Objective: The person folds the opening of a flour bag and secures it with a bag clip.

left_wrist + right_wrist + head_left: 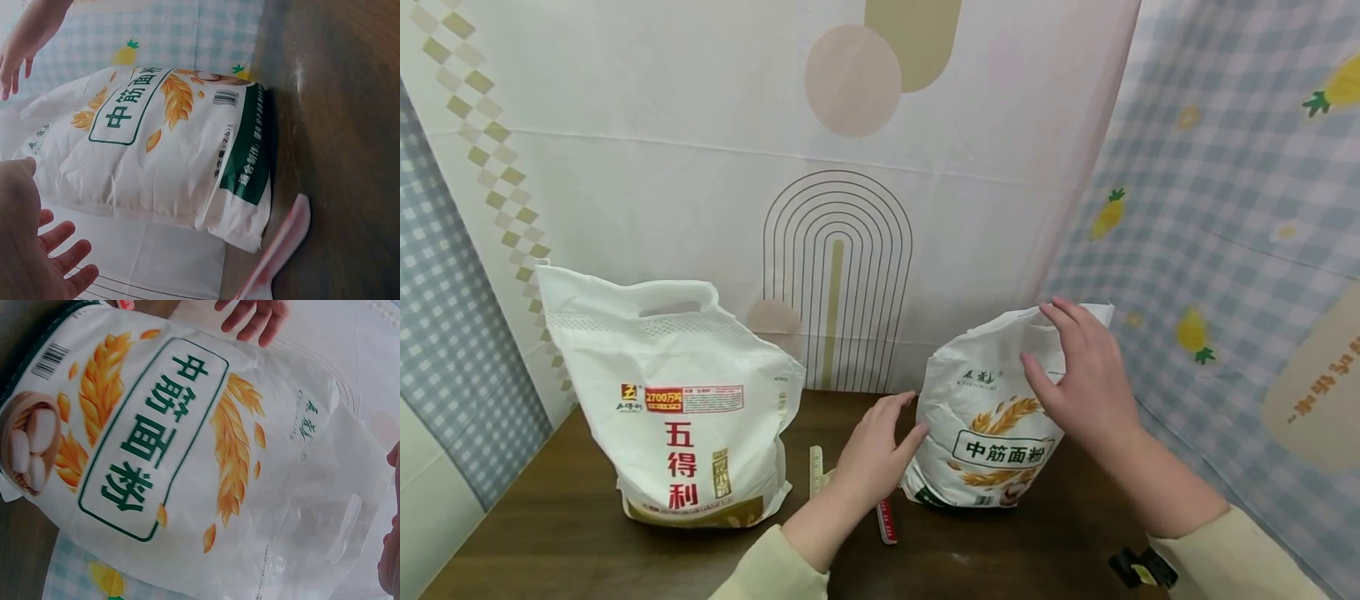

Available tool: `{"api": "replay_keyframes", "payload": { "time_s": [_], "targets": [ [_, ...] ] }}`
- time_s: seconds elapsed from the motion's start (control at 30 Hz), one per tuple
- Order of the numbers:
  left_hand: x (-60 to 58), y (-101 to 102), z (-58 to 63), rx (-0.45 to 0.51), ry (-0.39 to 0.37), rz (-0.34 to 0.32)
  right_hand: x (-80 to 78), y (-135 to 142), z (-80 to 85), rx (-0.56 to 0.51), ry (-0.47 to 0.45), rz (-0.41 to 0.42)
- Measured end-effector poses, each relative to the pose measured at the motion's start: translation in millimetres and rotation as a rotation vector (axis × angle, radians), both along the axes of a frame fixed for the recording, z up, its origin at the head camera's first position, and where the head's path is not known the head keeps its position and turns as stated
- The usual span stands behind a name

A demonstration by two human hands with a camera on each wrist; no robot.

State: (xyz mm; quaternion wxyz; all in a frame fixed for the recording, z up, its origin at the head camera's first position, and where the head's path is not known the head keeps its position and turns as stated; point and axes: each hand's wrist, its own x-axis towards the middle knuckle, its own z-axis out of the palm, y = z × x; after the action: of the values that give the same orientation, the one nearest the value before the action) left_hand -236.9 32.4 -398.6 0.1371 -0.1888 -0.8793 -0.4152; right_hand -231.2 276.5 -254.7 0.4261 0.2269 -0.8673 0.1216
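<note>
A white flour bag (992, 417) with wheat ears and a green-framed label stands upright on the right of the table. My left hand (874, 446) is at its left side, fingers apart and fairly straight; whether it touches the bag I cannot tell. By the bag's upper right is my right hand (1086, 375), its fingers spread and extended, holding nothing. The right wrist view shows the bag's handle slot (345, 528) near the top. A second white flour bag (700, 417) with red lettering stands at the left, apart from both hands.
Between the bags, partly behind my left arm, lie a cream clip-like strip (816, 471) and a red and white one (886, 521). A small black object (1142, 568) is by my right sleeve. Patterned cloth (700, 167) hangs behind the brown table (550, 533).
</note>
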Motion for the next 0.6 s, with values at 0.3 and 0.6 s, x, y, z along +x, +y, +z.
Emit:
{"api": "replay_keyframes", "payload": {
  "time_s": [0.3,0.6],
  "targets": [
    [-3.2,9,2.7,0.056,-0.048,0.017,-15.8,-6,8.5,0.078,0.003,-0.007],
    [-16.4,19,9.7,0.146,-0.012,0.015,-29.4,-1,29.5,0.168,-0.119,-0.040]
  ]
}}
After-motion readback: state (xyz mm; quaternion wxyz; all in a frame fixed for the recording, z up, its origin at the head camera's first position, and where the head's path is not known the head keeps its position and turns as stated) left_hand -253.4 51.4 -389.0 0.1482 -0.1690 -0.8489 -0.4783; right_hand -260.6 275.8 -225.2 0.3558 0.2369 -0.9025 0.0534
